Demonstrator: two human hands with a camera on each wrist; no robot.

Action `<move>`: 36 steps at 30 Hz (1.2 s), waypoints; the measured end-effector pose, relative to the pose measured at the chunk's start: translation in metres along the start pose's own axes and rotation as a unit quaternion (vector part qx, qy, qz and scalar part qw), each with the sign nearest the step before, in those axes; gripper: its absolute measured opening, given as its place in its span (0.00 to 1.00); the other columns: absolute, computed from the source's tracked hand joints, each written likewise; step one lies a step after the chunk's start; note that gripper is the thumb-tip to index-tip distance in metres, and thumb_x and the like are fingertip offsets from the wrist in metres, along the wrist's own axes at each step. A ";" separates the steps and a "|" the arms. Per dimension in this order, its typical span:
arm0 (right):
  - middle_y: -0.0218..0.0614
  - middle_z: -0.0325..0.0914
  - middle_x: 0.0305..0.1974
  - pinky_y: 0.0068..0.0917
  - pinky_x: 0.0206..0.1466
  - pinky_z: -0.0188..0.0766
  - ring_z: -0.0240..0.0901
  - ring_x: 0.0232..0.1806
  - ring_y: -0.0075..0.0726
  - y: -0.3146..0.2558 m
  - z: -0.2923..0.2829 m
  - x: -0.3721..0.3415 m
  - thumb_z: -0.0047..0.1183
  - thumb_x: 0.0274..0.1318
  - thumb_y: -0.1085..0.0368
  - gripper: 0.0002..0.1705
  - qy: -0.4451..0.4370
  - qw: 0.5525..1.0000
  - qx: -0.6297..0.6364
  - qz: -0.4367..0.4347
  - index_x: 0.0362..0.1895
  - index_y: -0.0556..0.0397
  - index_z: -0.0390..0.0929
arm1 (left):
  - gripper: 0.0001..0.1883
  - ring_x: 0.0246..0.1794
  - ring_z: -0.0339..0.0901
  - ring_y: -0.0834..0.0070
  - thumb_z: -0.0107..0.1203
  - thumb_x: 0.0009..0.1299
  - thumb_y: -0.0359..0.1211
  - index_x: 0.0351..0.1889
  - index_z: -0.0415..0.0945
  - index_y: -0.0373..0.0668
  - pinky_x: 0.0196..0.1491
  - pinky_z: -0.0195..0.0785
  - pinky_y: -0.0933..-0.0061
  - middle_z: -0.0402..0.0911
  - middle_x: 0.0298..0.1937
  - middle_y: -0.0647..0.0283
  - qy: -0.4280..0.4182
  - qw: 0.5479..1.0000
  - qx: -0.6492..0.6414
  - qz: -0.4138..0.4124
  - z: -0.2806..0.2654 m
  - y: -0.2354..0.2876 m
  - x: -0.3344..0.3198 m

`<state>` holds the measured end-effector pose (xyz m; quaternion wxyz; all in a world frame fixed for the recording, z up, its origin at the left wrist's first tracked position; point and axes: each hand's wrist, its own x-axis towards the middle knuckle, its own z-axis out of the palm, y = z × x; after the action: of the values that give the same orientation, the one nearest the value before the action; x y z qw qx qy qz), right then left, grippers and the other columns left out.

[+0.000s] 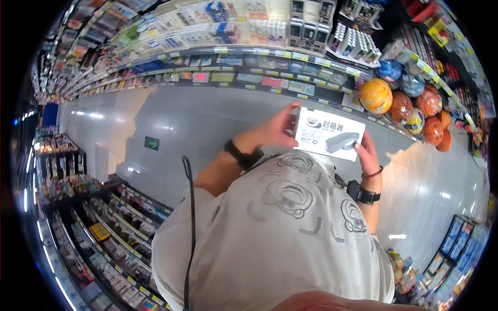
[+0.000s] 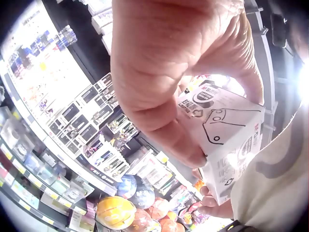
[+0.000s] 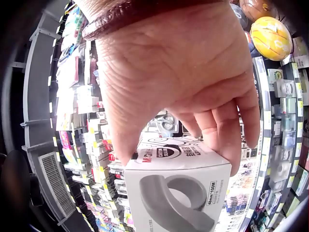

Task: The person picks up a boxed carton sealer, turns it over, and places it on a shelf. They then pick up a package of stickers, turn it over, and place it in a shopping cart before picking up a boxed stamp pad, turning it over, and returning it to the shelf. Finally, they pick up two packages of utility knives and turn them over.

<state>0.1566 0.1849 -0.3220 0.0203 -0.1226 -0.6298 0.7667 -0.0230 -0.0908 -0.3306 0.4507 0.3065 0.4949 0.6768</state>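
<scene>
Just beyond a pale, cartoon-printed shirt (image 1: pixel 249 249), gripping a white carton-sealer box (image 1: pixel 330 133) between curled fingers of left hand (image 1: pixel 276 129) and right hand (image 1: pixel 368 154). Printed with a grey tape dispenser; marked 封箱器, "100M" and, apparently, red "M&G". Farther, across grey floor (image 1: pixel 197 119), on to basketballs (image 1: pixel 376 96) and price-tagged shelves (image 1: pixel 259 52).

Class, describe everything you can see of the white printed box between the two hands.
The white rectangular cardboard-looking box shows black Chinese characters and a grey picture of a curved tool on its broad face; another face carries a line drawing. It appears closed. It is held before the pale printed shirt, slightly tilted in the head view, broad face toward that camera. The bare left hand grips one end, the bare right hand the other.
</scene>
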 end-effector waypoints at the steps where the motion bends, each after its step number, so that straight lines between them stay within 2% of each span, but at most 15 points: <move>1: 0.39 0.68 0.60 0.31 0.65 0.59 0.64 0.62 0.35 -0.004 0.002 0.000 0.55 0.56 0.62 0.39 0.008 1.000 0.007 0.002 0.70 0.59 0.55 | 0.52 0.49 0.75 0.71 0.65 0.53 0.21 0.74 0.46 0.49 0.48 0.73 0.69 0.75 0.51 0.57 0.006 1.000 -0.004 -0.017 0.002 0.006 0.002; 9: 0.41 0.74 0.54 0.29 0.59 0.64 0.70 0.55 0.32 -0.005 0.000 -0.004 0.55 0.58 0.64 0.39 0.042 0.999 0.008 0.001 0.70 0.59 0.54 | 0.52 0.48 0.76 0.72 0.62 0.53 0.19 0.75 0.45 0.51 0.48 0.73 0.70 0.76 0.50 0.58 -0.027 0.999 -0.015 -0.039 -0.002 0.005 0.020; 13: 0.41 0.75 0.52 0.29 0.58 0.65 0.71 0.54 0.33 -0.002 -0.005 -0.010 0.54 0.58 0.65 0.39 0.045 0.999 0.001 0.005 0.70 0.59 0.52 | 0.49 0.49 0.77 0.72 0.59 0.54 0.18 0.74 0.48 0.50 0.50 0.72 0.70 0.75 0.51 0.58 0.000 0.996 0.010 -0.094 0.000 0.008 0.024; 18: 0.42 0.76 0.51 0.30 0.58 0.65 0.72 0.53 0.33 0.005 -0.010 -0.015 0.54 0.57 0.68 0.38 0.042 0.998 0.044 -0.010 0.70 0.58 0.53 | 0.46 0.53 0.74 0.72 0.59 0.53 0.18 0.71 0.52 0.47 0.53 0.70 0.68 0.75 0.53 0.57 -0.032 0.997 -0.028 -0.059 0.004 0.005 0.031; 22: 0.41 0.76 0.51 0.30 0.58 0.66 0.71 0.54 0.32 -0.004 -0.008 -0.018 0.55 0.55 0.69 0.40 0.025 0.997 0.072 -0.023 0.71 0.55 0.53 | 0.46 0.54 0.74 0.72 0.59 0.53 0.18 0.71 0.52 0.47 0.53 0.70 0.69 0.75 0.53 0.58 -0.035 0.997 -0.021 -0.064 0.007 0.005 0.032; 36: 0.40 0.77 0.49 0.28 0.57 0.67 0.73 0.51 0.30 0.000 -0.021 -0.038 0.57 0.54 0.69 0.40 0.032 0.998 0.056 0.003 0.70 0.56 0.54 | 0.44 0.53 0.75 0.72 0.61 0.54 0.20 0.70 0.54 0.47 0.52 0.71 0.69 0.76 0.53 0.57 -0.022 0.997 0.010 -0.075 0.026 0.000 0.026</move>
<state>0.1975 0.1984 -0.3195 0.0451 -0.1476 -0.5848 0.7963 -0.0110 -0.0565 -0.3235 0.5077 0.2881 0.5132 0.6292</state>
